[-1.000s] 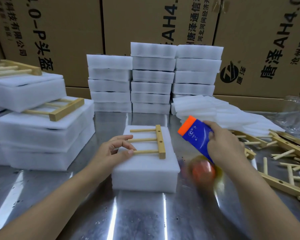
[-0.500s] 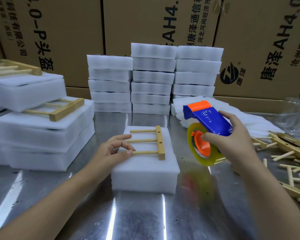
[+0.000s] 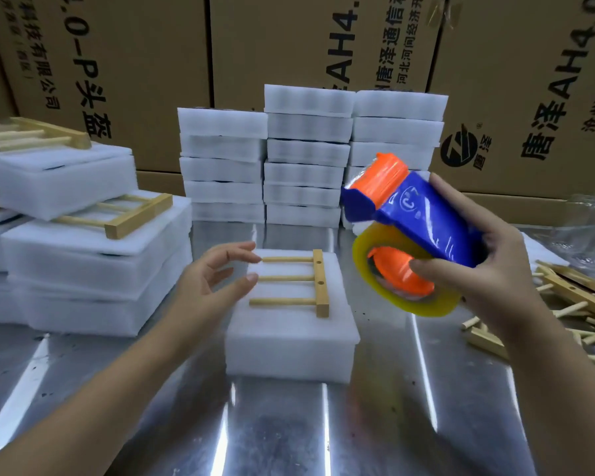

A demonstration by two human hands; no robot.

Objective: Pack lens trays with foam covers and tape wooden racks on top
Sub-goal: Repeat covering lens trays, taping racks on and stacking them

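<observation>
Shiny steel table [image 3: 289, 434], white foam-covered tray [image 3: 289, 338] dead centre
Pale 3-dowel wooden rack [image 3: 320, 283] sits on it; left hand [image 3: 213, 280] slack-fingered, maybe touching; right hand [image 3: 495, 269] grips blue-and-orange tape dispenser [image 3: 419, 214]. Unpinned rack could skid.

Bare left hand [image 3: 217, 281] and right hand [image 3: 495, 273], bare forearms [image 3: 93, 396], short nails [image 3: 251, 277]

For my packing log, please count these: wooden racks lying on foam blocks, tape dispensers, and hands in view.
Wooden racks on foam blocks: 3
Tape dispenser: 1
Hands: 2, left hand and right hand
Total: 6
</observation>
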